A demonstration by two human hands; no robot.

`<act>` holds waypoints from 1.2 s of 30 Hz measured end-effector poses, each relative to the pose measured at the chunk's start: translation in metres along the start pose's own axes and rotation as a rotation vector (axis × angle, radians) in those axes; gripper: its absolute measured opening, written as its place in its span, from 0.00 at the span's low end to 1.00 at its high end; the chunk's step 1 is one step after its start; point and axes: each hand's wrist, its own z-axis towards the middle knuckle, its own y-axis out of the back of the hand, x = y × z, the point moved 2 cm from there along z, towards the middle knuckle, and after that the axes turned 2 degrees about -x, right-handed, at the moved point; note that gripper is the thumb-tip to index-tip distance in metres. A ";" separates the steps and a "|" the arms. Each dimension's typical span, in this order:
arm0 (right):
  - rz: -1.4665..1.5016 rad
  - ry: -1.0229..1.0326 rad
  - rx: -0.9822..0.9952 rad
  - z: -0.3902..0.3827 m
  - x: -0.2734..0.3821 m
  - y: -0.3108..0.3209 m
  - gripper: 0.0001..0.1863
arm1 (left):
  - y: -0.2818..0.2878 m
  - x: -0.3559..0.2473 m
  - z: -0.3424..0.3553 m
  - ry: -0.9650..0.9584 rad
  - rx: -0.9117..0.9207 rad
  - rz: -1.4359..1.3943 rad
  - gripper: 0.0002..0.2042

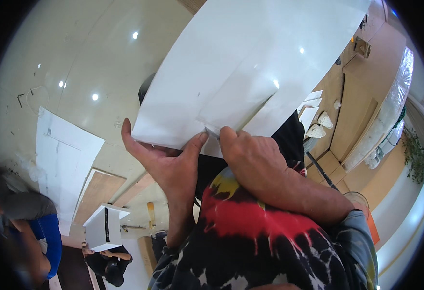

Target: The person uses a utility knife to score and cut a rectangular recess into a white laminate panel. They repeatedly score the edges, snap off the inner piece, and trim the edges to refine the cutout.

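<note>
A large white panel (212, 63) extends away from my lap, its near edge at my hands. My left hand (171, 162) holds that near edge, thumb on top and some fingers hidden beneath; one finger stretches out past the left corner. Closed into a fist, my right hand (255, 150) rests at the same edge, right of the left thumb. A thin grey knife blade (212, 132) sticks out of it toward the thumb tip; the handle is hidden. Ahead of the right hand, a dark slanting gap (260, 107) runs along a raised strip on the panel.
Another white panel (67, 150) and a brown board (98, 193) lie on the floor at left. A person in blue (50, 237) is at lower left; another holds a white box (103, 229). White shoes (320, 124) and plastic-wrapped panels (390, 111) are at right.
</note>
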 end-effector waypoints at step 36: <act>0.872 -0.194 -0.264 -0.007 -0.068 0.016 0.13 | 0.005 0.008 0.000 -0.080 -0.022 0.019 0.65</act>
